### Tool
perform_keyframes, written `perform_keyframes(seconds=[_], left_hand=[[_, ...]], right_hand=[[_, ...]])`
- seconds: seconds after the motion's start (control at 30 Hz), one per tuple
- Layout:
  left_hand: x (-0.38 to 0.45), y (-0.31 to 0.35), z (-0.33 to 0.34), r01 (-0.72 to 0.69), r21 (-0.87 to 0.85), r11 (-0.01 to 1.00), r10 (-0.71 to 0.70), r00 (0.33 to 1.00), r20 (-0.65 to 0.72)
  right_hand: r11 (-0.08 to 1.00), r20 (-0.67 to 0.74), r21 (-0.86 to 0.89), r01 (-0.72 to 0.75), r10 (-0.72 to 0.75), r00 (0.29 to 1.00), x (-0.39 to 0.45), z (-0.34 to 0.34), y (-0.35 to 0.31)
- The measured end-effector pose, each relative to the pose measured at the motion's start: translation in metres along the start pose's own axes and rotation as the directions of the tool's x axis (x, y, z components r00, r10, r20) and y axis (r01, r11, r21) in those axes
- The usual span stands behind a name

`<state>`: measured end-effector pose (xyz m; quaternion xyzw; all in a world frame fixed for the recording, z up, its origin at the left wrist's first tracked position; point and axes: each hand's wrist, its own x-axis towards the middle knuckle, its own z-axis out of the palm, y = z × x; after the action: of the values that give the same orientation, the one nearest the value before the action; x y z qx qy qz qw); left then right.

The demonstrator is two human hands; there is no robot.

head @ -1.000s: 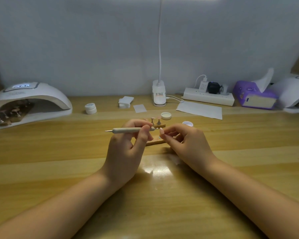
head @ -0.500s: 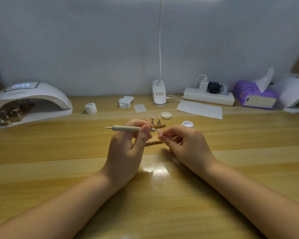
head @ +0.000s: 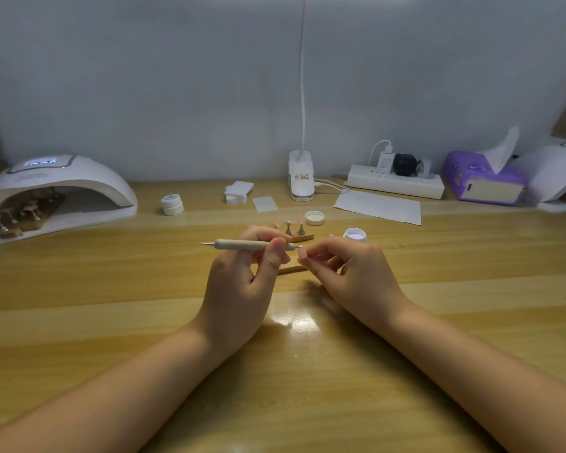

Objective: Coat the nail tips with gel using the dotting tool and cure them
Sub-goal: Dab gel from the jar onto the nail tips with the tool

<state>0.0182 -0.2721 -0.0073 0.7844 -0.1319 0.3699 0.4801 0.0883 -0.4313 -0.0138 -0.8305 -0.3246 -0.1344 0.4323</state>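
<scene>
Glossy wooden desk (head: 79,289) against plain grey wall (head: 144,76)

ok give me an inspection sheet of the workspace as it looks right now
surface: wooden table, glare patch near the wrists
job's things: dotting tool held level, its tip at a nail tip; open gel pot and its lid; more nail tips on a stand; curing lamp at left, display lit, stands of tips inside
clutter: closed small jar, white pads, paper sheet, purple tissue box
hands: left hand grips the dotting tool; right hand pinches the nail tip
cables: power strip with plugs, white lead to the desk lamp
surroundings: plain grey wall, second white lamp at right edge
</scene>
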Motion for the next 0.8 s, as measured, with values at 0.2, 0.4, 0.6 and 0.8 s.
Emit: perform_keyframes(seconds=[0.2, 0.4, 0.6, 0.8], left_hand=[[0.0004, -0.0014, 0.0003, 0.002, 0.014, 1.0, -0.002, 1.0, -0.002], [0.0, -0.0011, -0.0001, 0.009, 0.024, 1.0, -0.009, 1.0, -0.01], [0.0005, -0.0014, 0.0007, 0.037, 0.037, 0.999, -0.037, 0.999, -0.002], [0.0005, -0.0002, 0.0003, 0.033, 0.039, 0.999, -0.034, 0.999, 0.003]], right_hand=[[1.0, 0.008, -0.02, 0.018, -0.018, 1.0, 0.0003, -0.0001, 0.0009], [0.999, 0.018, -0.024, 0.021, -0.021, 1.0, 0.0005, -0.0006, 0.0009], [0.999, 0.012, -0.027, 0.026, -0.026, 1.0, 0.0005, -0.0004, 0.0002], [0.999, 0.027, -0.031, 0.039, -0.038, 0.999, 0.0005, -0.0008, 0.0002]])
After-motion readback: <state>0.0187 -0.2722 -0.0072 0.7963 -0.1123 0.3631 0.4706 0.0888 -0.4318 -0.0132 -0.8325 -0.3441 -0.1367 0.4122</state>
